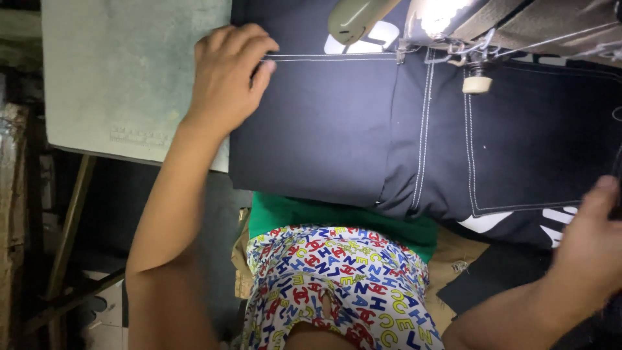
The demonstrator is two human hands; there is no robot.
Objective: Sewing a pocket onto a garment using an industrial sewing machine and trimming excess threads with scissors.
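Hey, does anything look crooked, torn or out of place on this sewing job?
Nothing stands out. The dark fabric lies flat under the left hand, and its white stitch lines run straight and parallel.

We see our left hand [228,72] lying flat on dark navy cloth [324,129] with white stitched seams, spread over the pale tabletop [123,71]. Our right hand [593,243] rests on the cloth's other end. The sewing machine [466,26] stands over the seam, just beside the left fingers.
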